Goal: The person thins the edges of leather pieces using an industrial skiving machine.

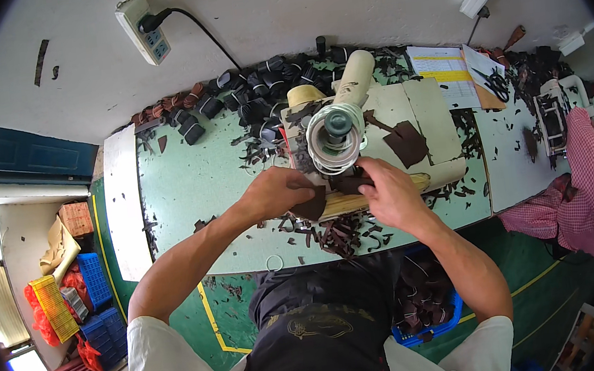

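A cream bench machine [355, 81] stands on the table before me, with white rings [319, 158] looped round its dark-topped round head. Left of the head's base, my left hand [285, 192] is closed on a dark brown leather piece [310, 206], fingers over its upper edge. On the other side, my right hand [390, 194] pinches dark brown leather [347, 184] just below the head. Whether both hands hold one piece cannot be seen. Another flat brown piece [406, 143] lies on the machine's board, right of the head.
Brown offcuts [342, 235] pile along the table's near edge. Bundles of black straps [268, 80] line the back. Papers [441, 72] and black scissors [495, 83] lie back right. A person's checked pink sleeve [593, 183] is at right. A blue crate [435, 330] stands below the table.
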Tool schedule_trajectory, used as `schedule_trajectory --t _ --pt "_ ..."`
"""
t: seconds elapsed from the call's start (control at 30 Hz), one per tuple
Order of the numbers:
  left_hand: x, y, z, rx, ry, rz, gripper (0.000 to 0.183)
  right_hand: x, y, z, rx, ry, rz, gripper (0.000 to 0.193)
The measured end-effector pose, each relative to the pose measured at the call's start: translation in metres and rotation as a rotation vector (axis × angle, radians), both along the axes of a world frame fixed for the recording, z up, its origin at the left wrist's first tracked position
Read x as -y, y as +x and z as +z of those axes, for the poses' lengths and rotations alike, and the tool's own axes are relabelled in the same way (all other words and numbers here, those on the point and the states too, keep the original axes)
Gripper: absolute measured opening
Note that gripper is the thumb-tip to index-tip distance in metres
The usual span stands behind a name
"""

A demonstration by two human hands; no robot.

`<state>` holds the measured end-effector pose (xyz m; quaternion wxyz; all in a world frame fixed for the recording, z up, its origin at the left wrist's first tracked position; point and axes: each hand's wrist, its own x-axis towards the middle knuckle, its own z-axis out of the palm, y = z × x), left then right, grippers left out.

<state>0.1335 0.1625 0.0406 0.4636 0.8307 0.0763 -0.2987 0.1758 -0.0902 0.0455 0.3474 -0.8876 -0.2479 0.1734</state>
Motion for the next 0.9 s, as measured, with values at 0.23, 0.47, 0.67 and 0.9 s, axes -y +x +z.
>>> schedule_trajectory --t 0.23,0.47,0.67,0.9 --pt "0.012 0.010 -0.009 -0.025 0.084 0.031 0.037 -0.005 0.003 0.007 -0.081 -0.033 0.055 0.025" --pt "-0.006 -0.001 -0.008 0.019 0.034 0.024 0.038 0.010 0.005 0.012 -0.187 -0.074 0.028 0.027" --pt "0.009 0.005 -0.003 -0.079 0.055 0.085 0.034 -0.003 0.004 0.006 -0.024 0.014 0.087 0.027" --pt "-0.003 0.001 -0.001 -0.011 0.079 0.073 0.032 0.011 0.008 0.009 -0.214 -0.050 0.053 0.029"
